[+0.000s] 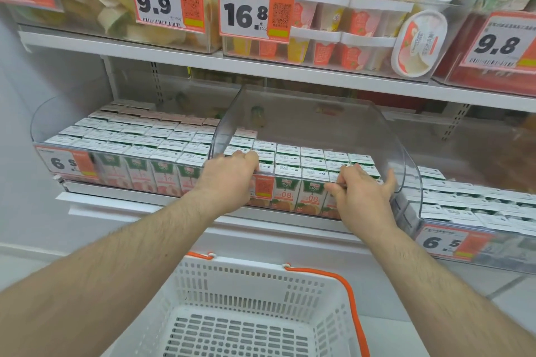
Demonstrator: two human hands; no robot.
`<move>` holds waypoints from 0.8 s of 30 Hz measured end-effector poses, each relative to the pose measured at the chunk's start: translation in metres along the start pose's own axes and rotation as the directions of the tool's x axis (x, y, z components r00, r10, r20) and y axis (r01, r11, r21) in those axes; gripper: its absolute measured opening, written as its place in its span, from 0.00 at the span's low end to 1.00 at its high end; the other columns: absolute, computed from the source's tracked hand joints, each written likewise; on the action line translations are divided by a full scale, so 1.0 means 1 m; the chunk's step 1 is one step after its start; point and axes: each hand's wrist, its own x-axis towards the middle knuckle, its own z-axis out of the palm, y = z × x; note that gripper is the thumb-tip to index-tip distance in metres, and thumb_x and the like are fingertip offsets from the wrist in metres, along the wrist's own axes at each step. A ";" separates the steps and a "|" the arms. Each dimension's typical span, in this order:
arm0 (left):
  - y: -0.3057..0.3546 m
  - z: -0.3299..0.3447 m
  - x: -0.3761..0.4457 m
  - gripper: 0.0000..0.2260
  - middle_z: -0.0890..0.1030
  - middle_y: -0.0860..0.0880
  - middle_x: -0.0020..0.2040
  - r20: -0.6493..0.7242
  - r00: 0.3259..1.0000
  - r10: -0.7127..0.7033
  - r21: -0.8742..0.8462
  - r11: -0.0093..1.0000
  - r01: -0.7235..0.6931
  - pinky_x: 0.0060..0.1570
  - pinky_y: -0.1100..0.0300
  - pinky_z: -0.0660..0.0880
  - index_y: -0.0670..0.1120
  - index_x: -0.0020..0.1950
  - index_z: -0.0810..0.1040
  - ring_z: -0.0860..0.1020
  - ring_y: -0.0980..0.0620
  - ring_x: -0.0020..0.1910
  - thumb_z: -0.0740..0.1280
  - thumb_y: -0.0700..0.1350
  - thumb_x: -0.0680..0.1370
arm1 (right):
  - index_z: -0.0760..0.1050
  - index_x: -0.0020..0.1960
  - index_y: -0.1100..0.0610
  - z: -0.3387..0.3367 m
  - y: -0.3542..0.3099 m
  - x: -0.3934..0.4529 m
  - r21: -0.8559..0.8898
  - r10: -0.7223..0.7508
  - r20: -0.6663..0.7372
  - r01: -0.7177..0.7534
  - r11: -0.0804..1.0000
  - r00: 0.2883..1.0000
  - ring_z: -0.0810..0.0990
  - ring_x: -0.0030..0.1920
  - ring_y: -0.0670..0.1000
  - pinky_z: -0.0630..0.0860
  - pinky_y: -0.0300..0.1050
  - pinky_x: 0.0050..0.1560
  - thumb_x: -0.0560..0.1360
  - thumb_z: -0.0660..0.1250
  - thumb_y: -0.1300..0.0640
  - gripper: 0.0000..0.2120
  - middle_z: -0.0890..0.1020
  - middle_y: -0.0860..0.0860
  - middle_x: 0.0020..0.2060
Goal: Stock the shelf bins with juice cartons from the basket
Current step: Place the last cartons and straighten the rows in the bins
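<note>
— White plastic basket (246,293) nearest us, orange handles folded down, and from here I see only its slotted floor.

— Where are the hands?

— Both up at the front edge of the lower shelf (139,197), on the middle clear bin (377,136). The left hand (229,177) has its fingers curled over the bin's front left corner. The right hand (362,197) grips the front lip towards the right corner, thumb outside the wall, fingers hooked over it, I think; the clear plastic blurs that part.

— And the juice cartons?

— Juice cartons (311,193) stand upright in tight rows inside that bin, green and orange faces forward, packed against the front wall. The left bin (43,124) beside it is filled nearly to its back, and the right bin (417,182) holds more rows.

— Further back?

— An upper shelf (145,48) carrying clear bins of pudding cups (359,17), with price tags reading 9.9 (158,0) and 16.8 (246,13).
</note>
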 end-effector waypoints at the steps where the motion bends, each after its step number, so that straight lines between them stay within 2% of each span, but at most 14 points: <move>1: 0.000 0.000 0.000 0.08 0.78 0.50 0.54 0.002 1.000 -0.003 -0.010 1.000 0.003 0.43 0.53 0.67 0.51 0.55 0.68 0.76 0.43 0.52 0.63 0.46 0.78 | 0.66 0.42 0.53 0.000 0.001 -0.001 0.001 -0.006 0.005 0.006 1.000 1.000 0.74 0.60 0.56 0.42 0.63 0.73 0.80 0.62 0.50 0.11 0.73 0.45 0.41; 5: 0.001 -0.003 -0.005 0.07 0.77 0.50 0.54 0.028 0.999 -0.022 -0.040 0.999 0.023 0.45 0.52 0.68 0.51 0.55 0.68 0.75 0.43 0.53 0.63 0.45 0.78 | 0.67 0.43 0.53 -0.003 0.000 -0.003 0.002 -0.016 0.033 0.015 1.000 0.999 0.74 0.60 0.57 0.43 0.59 0.73 0.80 0.62 0.50 0.10 0.72 0.45 0.42; 10: 0.003 -0.008 -0.009 0.08 0.76 0.50 0.54 0.051 0.997 -0.053 -0.060 0.997 0.056 0.45 0.52 0.67 0.51 0.54 0.68 0.74 0.43 0.54 0.62 0.43 0.77 | 0.66 0.43 0.53 -0.006 0.001 -0.003 -0.006 -0.023 0.070 0.024 1.000 0.997 0.74 0.60 0.55 0.48 0.60 0.73 0.80 0.61 0.49 0.10 0.71 0.45 0.42; 14: 0.005 -0.010 -0.009 0.08 0.77 0.51 0.53 0.062 0.995 -0.074 -0.094 0.992 0.079 0.43 0.54 0.66 0.52 0.51 0.68 0.74 0.44 0.52 0.63 0.41 0.77 | 0.66 0.44 0.51 -0.009 0.000 0.001 -0.062 -0.027 0.109 0.034 0.997 0.994 0.74 0.52 0.53 0.53 0.59 0.72 0.81 0.59 0.48 0.10 0.71 0.45 0.41; 17: 0.002 -0.010 -0.007 0.09 0.78 0.51 0.51 0.070 0.995 -0.072 -0.129 0.988 0.081 0.42 0.54 0.68 0.53 0.48 0.67 0.75 0.45 0.49 0.64 0.41 0.75 | 0.67 0.43 0.49 -0.013 -0.002 0.003 -0.048 -0.009 0.144 0.016 0.999 0.990 0.74 0.46 0.51 0.53 0.60 0.73 0.81 0.54 0.46 0.11 0.74 0.45 0.40; 20: -0.001 -0.016 -0.007 0.08 0.77 0.53 0.48 0.096 0.994 -0.051 -0.166 0.984 0.067 0.42 0.56 0.67 0.54 0.48 0.68 0.74 0.47 0.48 0.65 0.43 0.74 | 0.68 0.47 0.49 -0.020 -0.004 0.005 -0.016 0.002 0.131 0.000 1.000 0.991 0.76 0.49 0.51 0.52 0.60 0.73 0.80 0.54 0.43 0.11 0.78 0.45 0.44; 22: -0.001 -0.017 -0.009 0.08 0.74 0.54 0.46 0.095 0.995 -0.027 -0.172 0.984 0.044 0.42 0.57 0.67 0.55 0.48 0.69 0.75 0.48 0.48 0.66 0.46 0.73 | 0.69 0.53 0.49 -0.025 -0.006 0.016 -0.030 -0.025 0.072 0.028 0.999 0.997 0.76 0.54 0.52 0.53 0.60 0.73 0.79 0.54 0.41 0.13 0.79 0.47 0.49; 24: 0.002 -0.019 -0.012 0.10 0.74 0.54 0.49 0.082 0.996 -0.038 -0.182 0.982 0.052 0.44 0.57 0.69 0.54 0.51 0.70 0.75 0.48 0.51 0.67 0.50 0.72 | 0.70 0.59 0.50 -0.031 -0.011 0.042 -0.066 -0.059 0.057 0.063 0.996 0.997 0.74 0.60 0.53 0.56 0.61 0.72 0.79 0.52 0.39 0.18 0.79 0.49 0.56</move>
